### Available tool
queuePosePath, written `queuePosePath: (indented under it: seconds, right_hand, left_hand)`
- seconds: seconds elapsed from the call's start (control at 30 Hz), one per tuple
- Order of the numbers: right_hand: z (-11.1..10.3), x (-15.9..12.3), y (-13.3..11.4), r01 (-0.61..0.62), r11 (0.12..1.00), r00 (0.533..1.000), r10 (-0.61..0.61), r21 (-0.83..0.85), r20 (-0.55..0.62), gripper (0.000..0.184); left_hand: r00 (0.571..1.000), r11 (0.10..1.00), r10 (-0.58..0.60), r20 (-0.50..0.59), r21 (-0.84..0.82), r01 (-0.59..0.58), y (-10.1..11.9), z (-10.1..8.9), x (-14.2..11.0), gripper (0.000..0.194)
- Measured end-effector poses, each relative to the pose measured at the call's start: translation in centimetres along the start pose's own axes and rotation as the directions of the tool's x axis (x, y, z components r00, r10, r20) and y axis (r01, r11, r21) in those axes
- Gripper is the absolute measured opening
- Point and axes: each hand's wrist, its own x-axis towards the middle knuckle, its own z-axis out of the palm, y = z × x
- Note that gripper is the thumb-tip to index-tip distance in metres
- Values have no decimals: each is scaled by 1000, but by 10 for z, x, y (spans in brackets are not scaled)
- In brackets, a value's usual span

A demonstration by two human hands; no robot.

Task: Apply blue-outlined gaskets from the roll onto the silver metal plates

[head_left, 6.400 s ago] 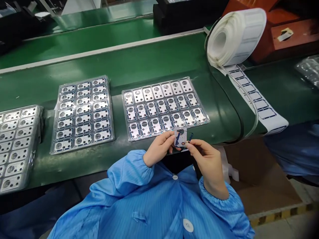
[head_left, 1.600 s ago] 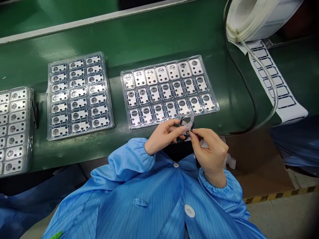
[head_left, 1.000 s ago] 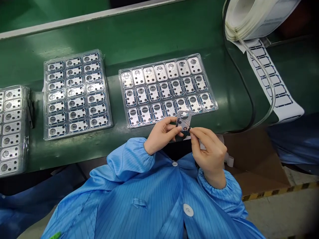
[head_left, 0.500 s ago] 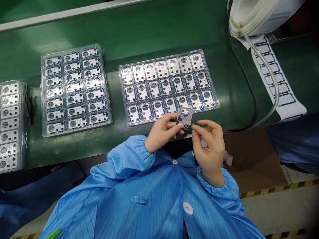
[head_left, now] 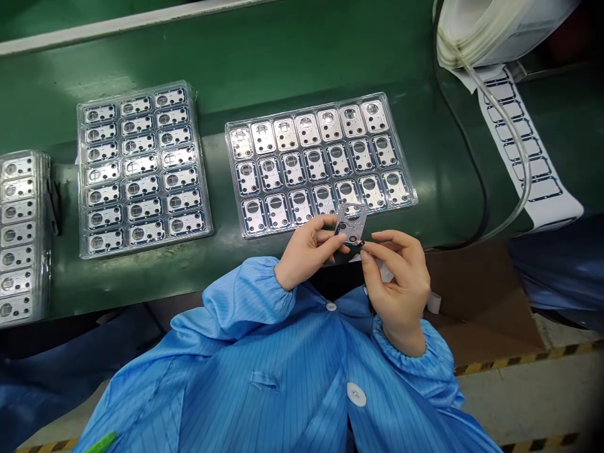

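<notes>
Since half a second ago the right hand (head_left: 399, 280) has shifted slightly, its thumb and forefinger tips now drawn closer together at the lower right corner of a small silvery metal plate (head_left: 353, 221). Nearest the camera, a blue striped jacket (head_left: 292, 371) fills the lower view, its elastic cuffs at both wrists. The left hand (head_left: 306, 253) pinches the plate by its lower left side, thumb in front and fingers behind. The right fingertips meet at a scrap of dark strip (head_left: 361, 244) by the corner; whether they clamp it or merely touch it, I cannot tell.

The plate is held in the air just over the bench's near edge, tipped up toward the camera. It has rounded corners, a broad cutout near its top, fine lines across its face and a dark-ringed hole low down. The left thumb covers its lower left corner, its back is out of sight, and the finest detail is too small to read.

Beyond it lies a clear tray (head_left: 402, 157) with three rows of similar plates, its near edge partly hidden by the held plate and fingers. Left of this sits a tray stack (head_left: 203, 189); another stack (head_left: 44, 251) is cut off by the left border. To the right, a white label roll (head_left: 509, 38), cropped at the top, trails a strip printed with dark outlines along the green bench (head_left: 283, 63).
</notes>
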Motion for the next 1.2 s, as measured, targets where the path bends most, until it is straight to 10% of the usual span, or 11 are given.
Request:
queuePosePath:
  seconds: [1.2]
  right_hand:
    - [1,0,2,18,998,999,-20,-64,-43,18]
  left_hand:
    - [1000,1000,-1,0,29,1,-2,1,-1,28]
